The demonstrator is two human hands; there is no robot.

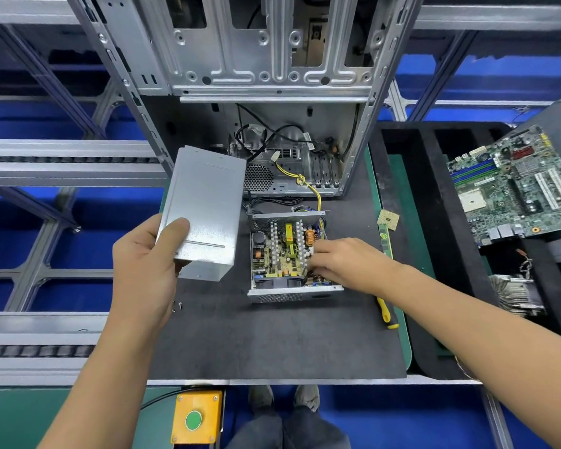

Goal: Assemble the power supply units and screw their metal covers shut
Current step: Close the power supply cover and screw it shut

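Observation:
An open power supply unit (282,254) sits on the dark mat, its circuit board with coils and heat sinks exposed. My left hand (143,264) grips the bent metal cover (208,209) by its near edge and holds it tilted above the mat, left of the unit. My right hand (340,260) rests over the right side of the board with fingers curled down among the parts; what the fingertips touch is hidden. Loose screws (177,306) lie on the mat near my left wrist. A yellow-handled screwdriver (385,314) lies at the mat's right edge.
An open computer case (272,76) stands behind the unit, with cables (305,183) running from it to the supply. A CPU chip (388,219) lies right of the unit. A motherboard (515,186) rests on a black foam tray. Conveyor rails (62,163) run left. A yellow button box (196,416) sits below.

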